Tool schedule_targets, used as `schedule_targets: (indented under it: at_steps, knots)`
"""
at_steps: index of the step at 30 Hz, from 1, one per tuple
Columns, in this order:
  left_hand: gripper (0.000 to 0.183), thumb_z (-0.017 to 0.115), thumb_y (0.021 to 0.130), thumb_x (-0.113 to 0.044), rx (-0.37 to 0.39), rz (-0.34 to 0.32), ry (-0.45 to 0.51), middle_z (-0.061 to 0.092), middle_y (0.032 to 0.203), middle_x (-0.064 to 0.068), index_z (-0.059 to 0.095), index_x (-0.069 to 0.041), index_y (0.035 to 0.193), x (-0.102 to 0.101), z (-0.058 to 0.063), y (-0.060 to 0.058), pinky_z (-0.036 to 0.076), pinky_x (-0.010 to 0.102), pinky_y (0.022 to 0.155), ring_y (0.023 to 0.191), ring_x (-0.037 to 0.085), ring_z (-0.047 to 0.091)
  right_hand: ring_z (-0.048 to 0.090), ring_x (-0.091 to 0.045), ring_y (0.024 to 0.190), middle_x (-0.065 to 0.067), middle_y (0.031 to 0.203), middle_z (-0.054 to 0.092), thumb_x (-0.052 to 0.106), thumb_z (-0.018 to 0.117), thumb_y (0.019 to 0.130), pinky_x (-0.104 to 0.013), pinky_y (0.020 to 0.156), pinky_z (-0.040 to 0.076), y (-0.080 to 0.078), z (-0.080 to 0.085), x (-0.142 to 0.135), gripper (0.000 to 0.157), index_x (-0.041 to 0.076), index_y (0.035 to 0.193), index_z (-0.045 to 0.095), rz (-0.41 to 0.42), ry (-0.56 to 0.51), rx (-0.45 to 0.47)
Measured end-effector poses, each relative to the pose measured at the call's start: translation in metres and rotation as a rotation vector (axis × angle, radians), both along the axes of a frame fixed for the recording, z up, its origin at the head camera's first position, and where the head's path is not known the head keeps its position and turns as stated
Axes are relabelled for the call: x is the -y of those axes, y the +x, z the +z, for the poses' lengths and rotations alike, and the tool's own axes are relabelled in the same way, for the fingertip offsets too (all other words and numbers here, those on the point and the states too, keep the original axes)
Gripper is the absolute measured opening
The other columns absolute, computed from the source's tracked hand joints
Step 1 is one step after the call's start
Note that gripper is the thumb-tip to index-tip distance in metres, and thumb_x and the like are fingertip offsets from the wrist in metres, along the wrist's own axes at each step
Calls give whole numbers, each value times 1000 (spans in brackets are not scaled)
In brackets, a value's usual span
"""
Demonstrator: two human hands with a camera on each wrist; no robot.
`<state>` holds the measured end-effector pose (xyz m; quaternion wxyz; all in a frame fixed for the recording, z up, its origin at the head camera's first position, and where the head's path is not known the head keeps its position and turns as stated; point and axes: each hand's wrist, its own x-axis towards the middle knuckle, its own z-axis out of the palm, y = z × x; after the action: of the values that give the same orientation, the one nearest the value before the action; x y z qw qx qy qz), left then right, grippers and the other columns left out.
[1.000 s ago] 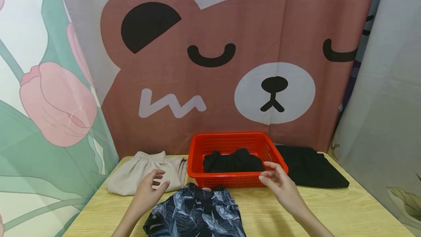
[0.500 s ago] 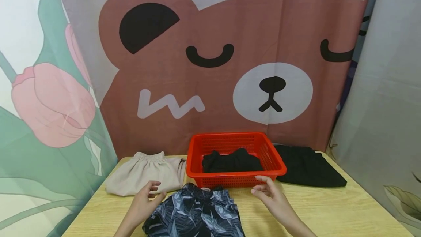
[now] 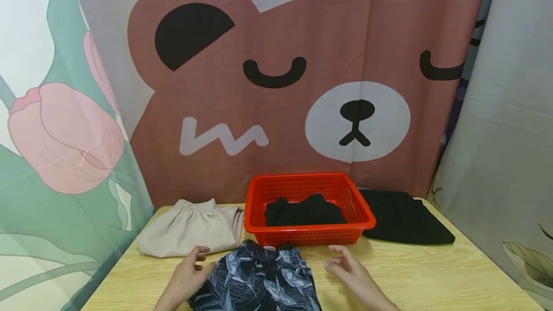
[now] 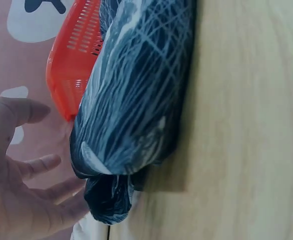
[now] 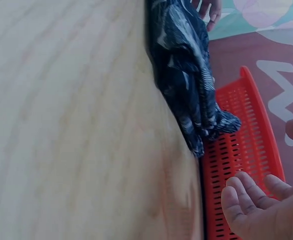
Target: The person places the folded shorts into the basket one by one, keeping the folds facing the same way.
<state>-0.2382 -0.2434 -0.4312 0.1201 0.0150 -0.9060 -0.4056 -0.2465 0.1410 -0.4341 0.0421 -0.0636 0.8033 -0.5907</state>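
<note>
Hands loosely spread, I flank the patterned pants (image 3: 263, 277) on the table (image 3: 423, 277), before the red basket (image 3: 308, 236): my left hand (image 3: 186, 275) nearer, at their edge, contact unclear; my right hand (image 3: 355, 275) apart.

Both hands lower, closer in on the patterned garment (image 3: 263, 277).
Right hand (image 3: 352, 272): a second ago its fingers overlapped the front corner of the red basket (image 3: 308, 238) in the head view; now below it, just right of the garment. Left hand (image 3: 190, 272): dropped from in front of the pale folded garment (image 3: 194, 234) to the patterned one's left edge, thumb overlapping; contact unclear.
</note>
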Motion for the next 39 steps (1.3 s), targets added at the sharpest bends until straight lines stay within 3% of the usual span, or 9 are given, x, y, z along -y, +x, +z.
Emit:
schedule_targets:
  at_steps: [8, 14, 19, 27, 34, 39]
  knots:
    - [45, 73, 85, -27, 66, -5, -6, 63, 107, 23, 58, 0, 117, 0, -6, 2, 51, 48, 77, 93, 33, 63, 60, -26, 94, -7, 100, 64, 25, 59, 96, -43, 72, 50, -1, -11, 3, 53, -7, 134, 40, 76, -7, 20]
    - [48, 73, 85, -30, 111, -8, 7, 63, 109, 21, 57, 0, 118, 1, -9, 2, 50, 48, 78, 99, 34, 60, 59, -25, 89, -12, 104, 66, 21, 57, 96, -40, 67, 49, -1, -14, 5, 53, -9, 135, 37, 114, -15, 37]
    - [51, 73, 84, -32, 147, -1, 7, 62, 110, 20, 56, 1, 119, 1, -11, 2, 51, 48, 75, 97, 35, 61, 59, -25, 90, -14, 106, 66, 23, 59, 95, -40, 69, 49, 1, -16, 8, 57, -10, 136, 37, 115, -26, 57]
    - [55, 70, 85, -37, 195, 2, -22, 63, 91, 9, 53, 1, 121, 1, -12, 4, 49, 44, 69, 83, 28, 60, 60, -30, 97, -12, 107, 65, 24, 59, 95, -46, 75, 51, 3, -21, 10, 58, -10, 137, 36, 128, -29, 99]
    - [62, 71, 84, -36, 194, 1, 3, 63, 100, 19, 48, 1, 128, 0, -13, 6, 49, 49, 73, 90, 34, 61, 60, -31, 101, -10, 106, 64, 27, 61, 95, -50, 81, 50, 4, -22, 16, 61, -8, 138, 35, 127, -44, 143]
    - [63, 72, 83, -37, 207, -8, 18, 62, 101, 19, 48, -1, 130, -3, -12, 8, 49, 49, 72, 87, 32, 60, 58, -30, 102, -15, 109, 59, 25, 61, 94, -53, 83, 49, 6, -22, 20, 63, -7, 140, 30, 142, -147, 229]
